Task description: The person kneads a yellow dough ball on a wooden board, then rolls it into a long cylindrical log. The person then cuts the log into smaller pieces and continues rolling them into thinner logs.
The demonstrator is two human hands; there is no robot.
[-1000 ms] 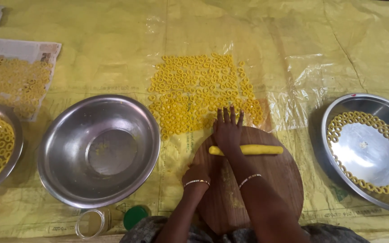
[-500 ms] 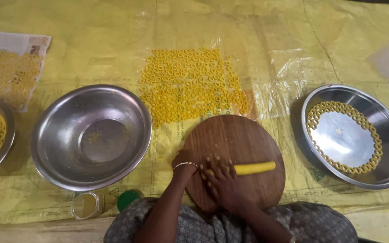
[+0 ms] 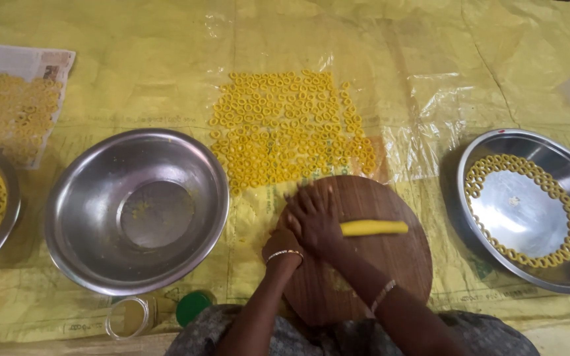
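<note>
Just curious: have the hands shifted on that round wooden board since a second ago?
Yes. The hands slid with the yellow dough roll from the wooden board's far edge toward its middle.

Steel bowls (image 3: 136, 209): three. Wooden board (image 3: 377, 264): one. Dough roll (image 3: 373, 228): one. Jar (image 3: 128, 317): one.

Left hand (image 3: 284, 242): bare, no rings discernible. Thin bangle at left wrist, pale metallic, beaded look. Forearm bare, no sleeve in view.

Right hand (image 3: 315, 221): bare, fingers unadorned as far as visible. Thin bangle on right forearm, well behind hand, pale metallic. Forearm bare, no sleeve in view.

Garment: patterned cloth below both forearms at bottom frame edge, grey-green with small pale print. Fine detail of print too small to resolve. No watch, no gloves worn.
</note>
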